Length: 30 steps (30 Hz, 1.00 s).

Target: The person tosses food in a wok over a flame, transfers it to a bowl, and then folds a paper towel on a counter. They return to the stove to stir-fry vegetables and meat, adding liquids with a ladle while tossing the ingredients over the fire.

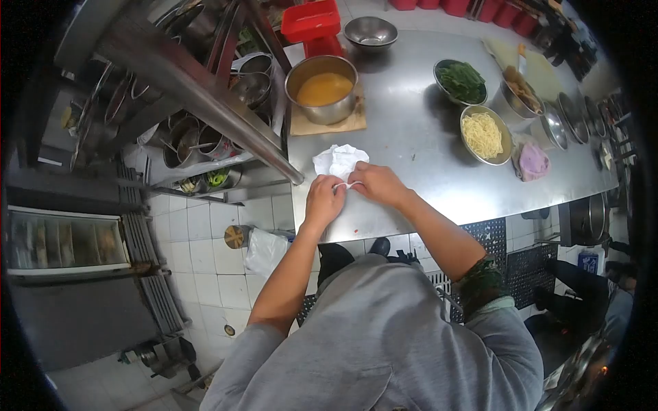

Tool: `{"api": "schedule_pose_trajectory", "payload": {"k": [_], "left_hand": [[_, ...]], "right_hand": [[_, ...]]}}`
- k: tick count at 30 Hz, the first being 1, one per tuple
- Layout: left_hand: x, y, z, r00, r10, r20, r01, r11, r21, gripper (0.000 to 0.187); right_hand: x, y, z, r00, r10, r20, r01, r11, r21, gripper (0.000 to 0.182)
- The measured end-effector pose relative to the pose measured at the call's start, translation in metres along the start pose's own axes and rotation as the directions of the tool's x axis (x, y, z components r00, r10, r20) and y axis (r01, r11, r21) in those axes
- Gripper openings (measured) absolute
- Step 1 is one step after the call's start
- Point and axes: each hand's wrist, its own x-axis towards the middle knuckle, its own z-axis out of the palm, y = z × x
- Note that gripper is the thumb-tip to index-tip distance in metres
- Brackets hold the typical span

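Hands: left hand point(325, 200) and right hand point(379, 185) are close together but not touching, fingertips of both pinched on a thin white strand point(348, 185).
White cloth: the crumpled white cloth point(341, 162) lies on the steel table point(404, 120), near its left front corner, just beyond the fingers. Can't really tell if the strand is a cord or a twisted edge of it.
Left side: kinda tight, tbh. A metal shelf rail point(212, 99) slants down to the table's left edge near the left hand, with pans and bowls stacked on the rack behind it.
Soup-ish pot: a steel pot point(330, 116) of yellow-orange liquid sits right behind the cloth, up on a wooden board point(299, 127).
Far end: red scale point(310, 26), with a steel bowl point(371, 32) beside it.
Right side: bowl of leafy greens point(437, 74), bowl of noodles point(506, 142) just in front, tall metal container point(504, 104) of something brown, and a pink bundle point(534, 162) by the noodles. All well apart from the hands.
Floor: white plastic bag point(267, 252) under the left front corner; someone else's dark-trousered legs point(579, 291) off right.
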Motion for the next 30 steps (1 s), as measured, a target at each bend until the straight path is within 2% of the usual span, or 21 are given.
{"api": "schedule_pose_trajectory", "payload": {"k": [3, 6, 7, 9, 12, 15, 18, 21, 24, 27, 30], "left_hand": [[-0.008, 0.023, -0.01, 0.996, 0.038, -0.082, -0.042, 0.998, -0.048, 0.014], [-0.016, 0.03, -0.013, 0.992, 0.119, -0.029, -0.117, 0.99, 0.074, 0.015], [-0.015, 0.028, -0.011, 0.992, 0.119, -0.032, -0.116, 0.99, 0.081, 0.015], [-0.014, 0.02, -0.006, 0.993, 0.111, -0.045, -0.107, 0.99, 0.097, 0.015], [-0.007, 0.007, -0.002, 1.0, 0.023, -0.012, -0.023, 1.0, -0.011, 0.014], [0.0, 0.001, -0.005, 0.999, -0.012, 0.043, 0.01, 0.999, 0.041, 0.014], [-0.002, 0.014, -0.012, 0.998, 0.039, -0.044, -0.04, 0.999, -0.029, 0.015], [-0.008, 0.026, -0.021, 0.984, 0.179, -0.016, -0.177, 0.979, 0.104, 0.019], [-0.006, 0.014, -0.015, 0.986, 0.163, 0.032, -0.166, 0.976, 0.142, 0.02], [0.0, 0.008, -0.017, 0.99, -0.003, 0.138, 0.0, 1.0, 0.018, 0.02], [0.007, 0.002, -0.022, 0.972, -0.037, 0.234, 0.043, 0.999, -0.021, 0.02]], "right_hand": [[0.006, 0.009, 0.009, 0.998, -0.033, -0.058, 0.033, 0.999, -0.002, 0.017], [0.015, 0.017, 0.009, 0.998, 0.013, 0.057, -0.014, 1.0, 0.013, 0.018], [0.015, 0.018, 0.009, 0.999, -0.007, 0.037, 0.006, 1.0, 0.028, 0.018], [0.015, 0.017, 0.007, 0.999, -0.054, 0.001, 0.054, 0.997, 0.055, 0.019], [0.0, 0.004, 0.0, 0.992, -0.076, -0.104, 0.084, 0.994, 0.071, 0.02], [-0.001, 0.003, 0.002, 0.997, -0.063, -0.033, 0.063, 0.998, -0.01, 0.017], [0.005, 0.006, 0.008, 0.999, -0.018, -0.039, 0.017, 1.0, -0.014, 0.015], [0.009, 0.014, 0.012, 0.997, -0.011, -0.071, 0.012, 1.0, 0.021, 0.014], [0.014, 0.014, 0.012, 0.998, -0.019, -0.064, 0.02, 1.0, 0.02, 0.015], [0.0, -0.003, -0.001, 0.977, -0.097, -0.191, 0.106, 0.994, 0.036, 0.015], [0.001, 0.006, 0.005, 0.984, -0.143, -0.103, 0.141, 0.99, -0.033, 0.016]]}}
